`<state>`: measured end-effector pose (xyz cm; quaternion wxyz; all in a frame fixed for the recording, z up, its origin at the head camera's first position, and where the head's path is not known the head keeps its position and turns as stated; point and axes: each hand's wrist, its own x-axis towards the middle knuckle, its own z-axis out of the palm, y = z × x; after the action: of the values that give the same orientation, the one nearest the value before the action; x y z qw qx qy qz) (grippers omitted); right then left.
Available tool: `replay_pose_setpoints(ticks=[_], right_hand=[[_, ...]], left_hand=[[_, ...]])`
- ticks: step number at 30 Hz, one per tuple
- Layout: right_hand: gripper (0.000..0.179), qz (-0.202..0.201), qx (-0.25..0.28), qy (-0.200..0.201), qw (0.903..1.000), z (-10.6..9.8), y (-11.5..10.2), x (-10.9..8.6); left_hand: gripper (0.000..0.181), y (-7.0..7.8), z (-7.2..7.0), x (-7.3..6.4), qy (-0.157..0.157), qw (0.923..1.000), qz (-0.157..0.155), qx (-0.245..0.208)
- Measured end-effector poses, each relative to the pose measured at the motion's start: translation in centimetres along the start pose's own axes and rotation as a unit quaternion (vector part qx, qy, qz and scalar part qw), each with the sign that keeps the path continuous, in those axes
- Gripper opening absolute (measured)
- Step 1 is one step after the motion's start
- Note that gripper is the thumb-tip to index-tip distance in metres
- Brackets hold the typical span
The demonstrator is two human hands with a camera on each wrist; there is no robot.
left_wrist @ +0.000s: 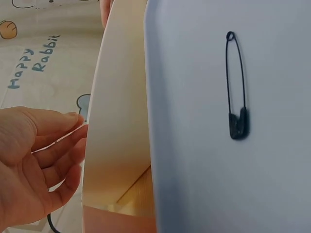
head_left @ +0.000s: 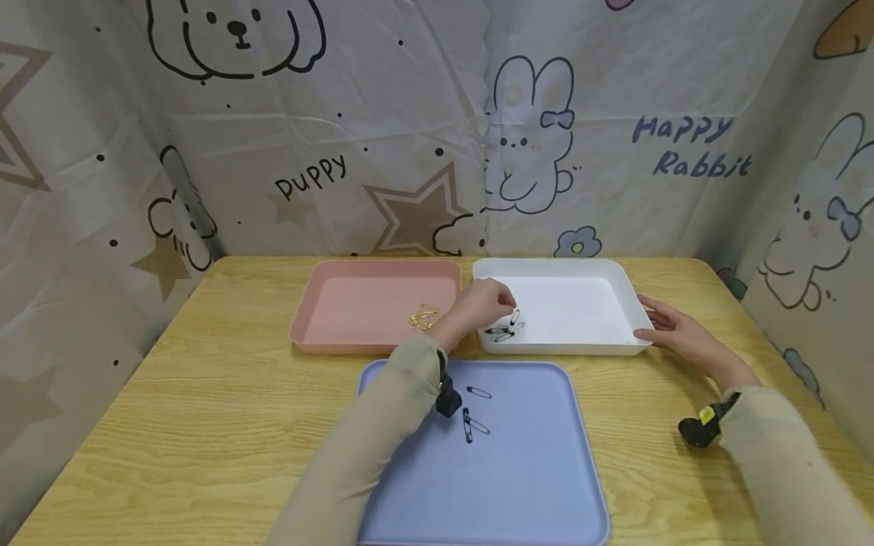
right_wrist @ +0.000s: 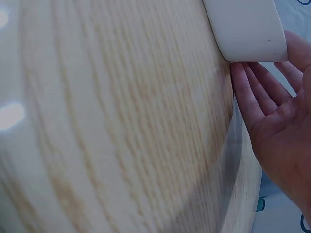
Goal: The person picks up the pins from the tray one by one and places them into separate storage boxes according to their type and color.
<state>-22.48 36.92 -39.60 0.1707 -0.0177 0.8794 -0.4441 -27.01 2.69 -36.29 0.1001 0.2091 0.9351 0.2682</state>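
Observation:
My left hand (head_left: 481,303) is over the left end of the white tray (head_left: 567,303), thumb and fingertips close together. A black safety pin (head_left: 515,318) shows right at those fingertips; the tray wall hides them in the left wrist view. Below it in the tray lie several dark safety pins (head_left: 504,334). At the tray's right front corner my right hand (head_left: 690,341) grips the edge, thumb at the front and fingers along the outer side. On the blue tray (head_left: 526,485) lie more black safety pins (left_wrist: 238,121), one of them large in the left wrist view.
A pink tray (head_left: 355,307) stands left of the white one, with several gold safety pins (head_left: 423,317) in its right front part. All the trays rest on a wooden table (head_left: 205,425). A printed cloth (head_left: 410,114) hangs behind the table and at its sides.

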Motion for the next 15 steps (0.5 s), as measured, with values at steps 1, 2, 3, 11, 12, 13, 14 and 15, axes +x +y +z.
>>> replay_pose_setpoints(ticks=[1, 2, 3, 11, 12, 13, 14, 15], right_hand=[[0.084, 0.001, -0.001, 0.000, 1.0000, 0.0, 0.0, 0.0], [0.085, 0.001, -0.001, 0.001, 1.0000, 0.0, 0.0, 0.0], [0.085, 0.001, -0.001, 0.001, 1.0000, 0.1, 0.0, 0.0], [0.084, 0.000, -0.002, 0.000, 1.0000, 0.1, -0.2, -0.3], [0.084, 0.000, -0.002, -0.001, 1.0000, 0.1, -0.2, -0.3], [0.084, 0.001, 0.000, -0.001, 1.0000, 0.1, -0.3, -0.3], [0.084, 0.002, 0.001, -0.001, 1.0000, 0.1, -0.3, -0.3], [0.084, 0.002, 0.003, -0.001, 1.0000, 0.2, -0.3, -0.3]], left_hand=[[0.015, -0.1, 0.0, 0.0, -0.002, 1.0000, -0.002, -0.004], [0.016, -0.2, 0.0, -0.1, -0.005, 0.9999, -0.003, -0.010], [0.016, -0.2, -0.1, -0.1, -0.008, 0.9998, -0.005, -0.019], [0.019, -1.2, -0.8, -1.1, -0.028, 0.9955, 0.003, -0.090], [0.019, -1.3, -1.0, -1.2, -0.025, 0.9957, 0.016, -0.087], [0.019, -1.5, -1.1, -1.3, -0.022, 0.9958, 0.027, -0.085], [0.019, -1.6, -1.3, -1.5, -0.020, 0.9959, 0.038, -0.080], [0.018, -1.7, -1.5, -1.7, -0.020, 0.9959, 0.047, -0.075]])
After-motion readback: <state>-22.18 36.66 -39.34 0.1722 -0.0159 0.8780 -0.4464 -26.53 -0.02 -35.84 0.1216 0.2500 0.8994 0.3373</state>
